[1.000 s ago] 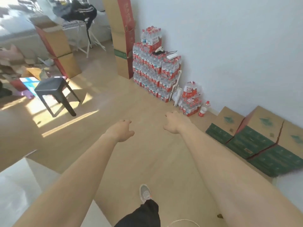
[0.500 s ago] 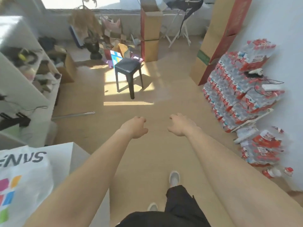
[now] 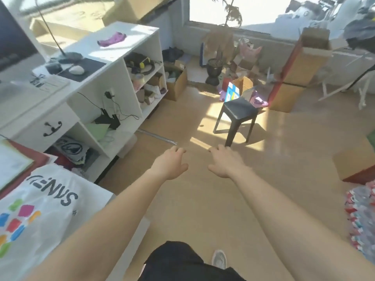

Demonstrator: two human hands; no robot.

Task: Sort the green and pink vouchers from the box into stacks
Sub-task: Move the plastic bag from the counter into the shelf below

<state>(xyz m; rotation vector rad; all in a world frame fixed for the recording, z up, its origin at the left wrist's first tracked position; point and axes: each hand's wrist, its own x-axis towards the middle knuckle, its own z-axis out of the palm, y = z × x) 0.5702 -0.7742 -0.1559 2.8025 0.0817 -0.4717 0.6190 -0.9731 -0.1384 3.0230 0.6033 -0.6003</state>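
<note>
Both my arms stretch forward over the wooden floor. My left hand [image 3: 171, 163] hangs palm down with loosely spread fingers and holds nothing. My right hand [image 3: 225, 161] is beside it, a hand's width to the right, also empty with fingers apart. No green or pink vouchers and no voucher box can be made out in this view. At the far left edge lies a red folder with white and green sheets [image 3: 14, 159], too blurred to identify.
A white desk and shelf unit [image 3: 113, 63] stands at the left, with a white printed bag [image 3: 46, 203] on a surface below. A black stool [image 3: 238, 115] stands ahead. Cardboard boxes [image 3: 300, 65] and a potted plant [image 3: 213, 72] line the window. Bottled water packs [image 3: 361, 216] sit at the right.
The view has swung left, from the wall with water packs to the desk and window. Both hands stay extended and empty, fingers a little more spread.
</note>
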